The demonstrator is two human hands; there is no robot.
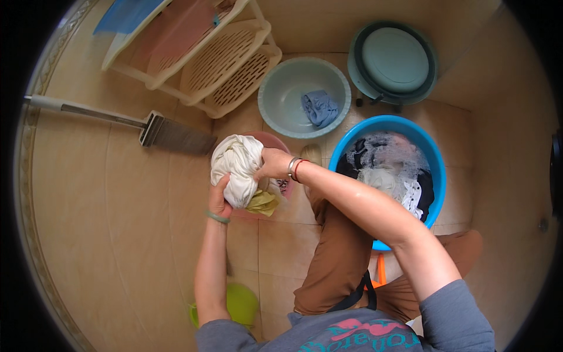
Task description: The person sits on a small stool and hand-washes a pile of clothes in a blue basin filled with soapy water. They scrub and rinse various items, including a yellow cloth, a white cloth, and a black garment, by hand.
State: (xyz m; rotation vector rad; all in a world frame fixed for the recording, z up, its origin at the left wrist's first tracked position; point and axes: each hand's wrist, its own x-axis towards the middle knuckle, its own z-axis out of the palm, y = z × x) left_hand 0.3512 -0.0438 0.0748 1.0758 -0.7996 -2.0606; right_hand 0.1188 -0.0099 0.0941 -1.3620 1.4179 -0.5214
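Note:
A bunched white cloth (237,167), twisted into a bundle, is held up between my two hands. My left hand (220,199) grips it from below on the near left side, a green bangle at the wrist. From the right, my right hand (274,164) closes on its edge, with a silver bangle and a red cord at the wrist. Underneath stands a pink basin (271,141), mostly hidden by the cloth and hands. A yellow-green cloth (264,202) shows at its near side. To the right, a blue tub (441,176) holds sudsy water with dark and white clothes.
A pale green basin (275,117) with a blue cloth (319,108) stands beyond. Behind the tub leans a folded grey-green basin (396,58). A cream rack (217,58) stands far left, near a flat mop (176,135). A lime-green container (240,302) sits by my left arm.

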